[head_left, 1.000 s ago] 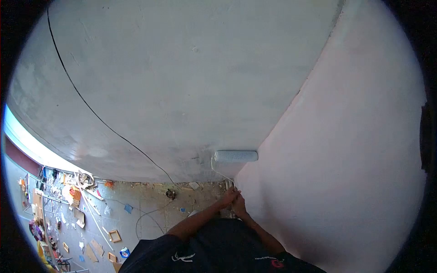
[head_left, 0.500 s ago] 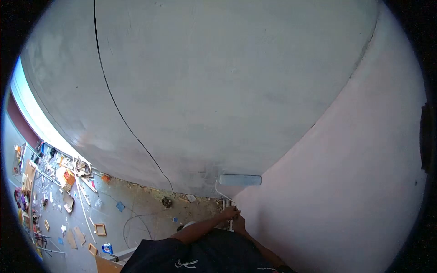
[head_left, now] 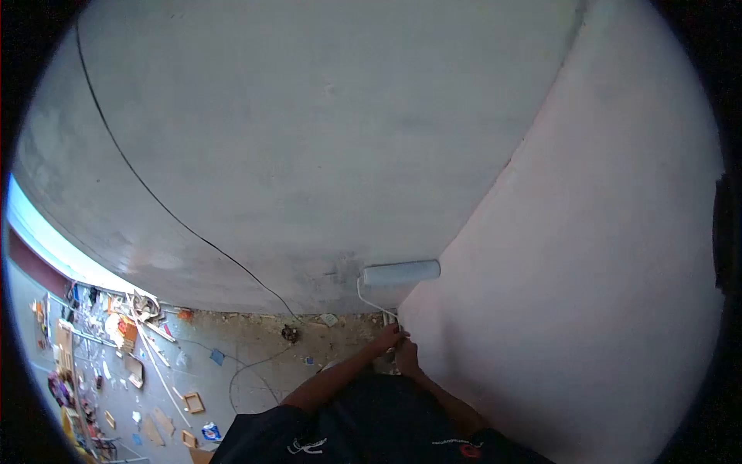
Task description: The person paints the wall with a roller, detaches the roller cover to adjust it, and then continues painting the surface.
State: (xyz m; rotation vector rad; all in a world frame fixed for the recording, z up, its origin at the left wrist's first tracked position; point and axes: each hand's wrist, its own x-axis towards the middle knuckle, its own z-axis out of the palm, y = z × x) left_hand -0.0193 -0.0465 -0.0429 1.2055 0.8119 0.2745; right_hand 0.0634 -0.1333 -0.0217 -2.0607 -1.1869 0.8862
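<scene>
A paint roller [head_left: 402, 272] with a pale, wide sleeve lies against the grey wall [head_left: 309, 139], its right end at the corner with the pinkish wall [head_left: 572, 255]. From its left end a thin bent wire frame [head_left: 369, 300] runs down to the handle. My left hand [head_left: 389, 339] is wrapped round the handle, and my right hand [head_left: 407, 358] is closed on it just below. Most of the handle is hidden by my fingers.
A black cable [head_left: 166, 207] hangs down the grey wall to the floor. Floor at the left holds scattered debris: a wooden frame [head_left: 193, 402], long white strips [head_left: 158, 359], a blue-and-white packet [head_left: 211, 431] and a blue piece [head_left: 217, 356]. Rubble lines the wall's foot.
The view has turned, so walls and cable sit further left. The roller appears higher in the picture and slightly tilted, still by the corner. Both hands keep their hold.
</scene>
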